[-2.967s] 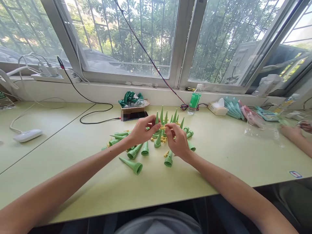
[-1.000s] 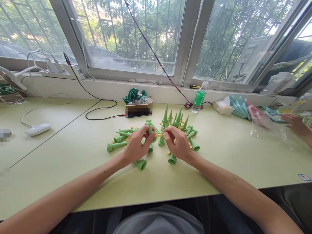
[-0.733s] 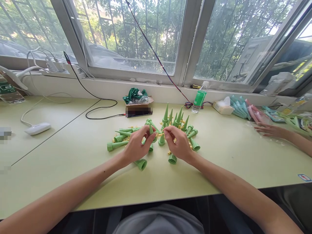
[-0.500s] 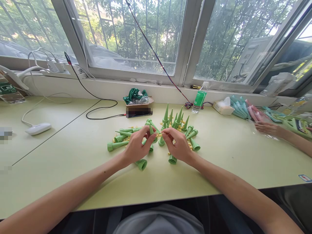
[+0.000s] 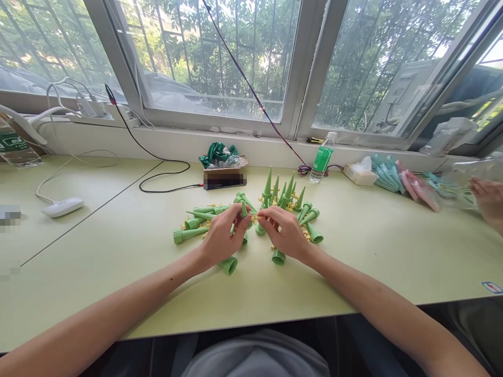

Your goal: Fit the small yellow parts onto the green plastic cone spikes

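Near the middle of the table, my left hand [image 5: 223,233] is closed on a green cone [image 5: 244,210] whose tip points up between thumb and fingers. My right hand [image 5: 286,230] pinches a small yellow piece [image 5: 255,216] against the side of that cone; the fingers partly cover it. Several green cones stand upright behind my right hand, among them a tall one [image 5: 268,187]. Others lie on their sides, such as one [image 5: 189,235] left of my left hand and one [image 5: 279,257] below my right hand. Small yellow parts are mixed in among them.
Behind the cones sit a cardboard box [image 5: 226,168] with green plastic and a water bottle [image 5: 322,158]. A tissue pack [image 5: 360,172] and bagged teal and pink items [image 5: 416,191] lie right. Another person's hand [image 5: 489,201] holds clear plastic. A white mouse [image 5: 63,207] is left.
My right hand has shifted slightly left, closer to the cone in my left hand. The other person's hand has moved right and up with clear plastic, away from the pink bags.
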A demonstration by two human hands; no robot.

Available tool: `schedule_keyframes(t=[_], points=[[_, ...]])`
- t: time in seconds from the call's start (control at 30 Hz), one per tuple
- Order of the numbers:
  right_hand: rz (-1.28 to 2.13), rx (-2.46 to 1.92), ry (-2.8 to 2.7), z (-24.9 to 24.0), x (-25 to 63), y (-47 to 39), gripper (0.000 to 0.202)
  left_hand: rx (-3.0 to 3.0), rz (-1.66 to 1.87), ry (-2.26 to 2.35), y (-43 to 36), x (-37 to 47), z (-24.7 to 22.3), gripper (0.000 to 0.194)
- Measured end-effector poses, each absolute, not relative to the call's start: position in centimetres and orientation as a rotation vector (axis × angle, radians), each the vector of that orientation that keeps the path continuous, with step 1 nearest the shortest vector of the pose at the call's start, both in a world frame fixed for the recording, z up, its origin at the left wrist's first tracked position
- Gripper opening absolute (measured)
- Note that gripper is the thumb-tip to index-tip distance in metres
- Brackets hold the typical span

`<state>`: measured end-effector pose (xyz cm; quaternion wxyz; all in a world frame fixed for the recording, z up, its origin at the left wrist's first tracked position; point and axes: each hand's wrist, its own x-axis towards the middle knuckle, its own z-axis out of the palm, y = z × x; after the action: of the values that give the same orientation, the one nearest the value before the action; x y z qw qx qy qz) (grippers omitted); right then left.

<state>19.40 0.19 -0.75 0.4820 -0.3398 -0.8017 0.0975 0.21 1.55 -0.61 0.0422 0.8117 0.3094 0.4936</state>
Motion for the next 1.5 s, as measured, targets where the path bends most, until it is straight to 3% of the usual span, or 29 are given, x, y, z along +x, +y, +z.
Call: schedule_keyframes(t=[0.47,0.97,1.2,1.5], points=[[0.244,-0.825,-1.938,-0.78,19.51,0.30,0.012,2.517,1.540,0.964,1.50,0.14,-0.64,0.002],[0.263,-0.846,-1.992,-1.00,19.58,0.63,0.027,2.541,1.493,0.934,1.14,0.26,-0.45,0.004],[0.294,-0.840,-1.908,-0.98,19.46,0.26,0.012,2.546,1.513,0.942,1.21,0.15,-0.44,0.003],[0.317,-0.807,-1.950,-0.83,19.54,0.28,0.011,2.530,1.544,0.937,1.10,0.24,-0.28,0.001]])
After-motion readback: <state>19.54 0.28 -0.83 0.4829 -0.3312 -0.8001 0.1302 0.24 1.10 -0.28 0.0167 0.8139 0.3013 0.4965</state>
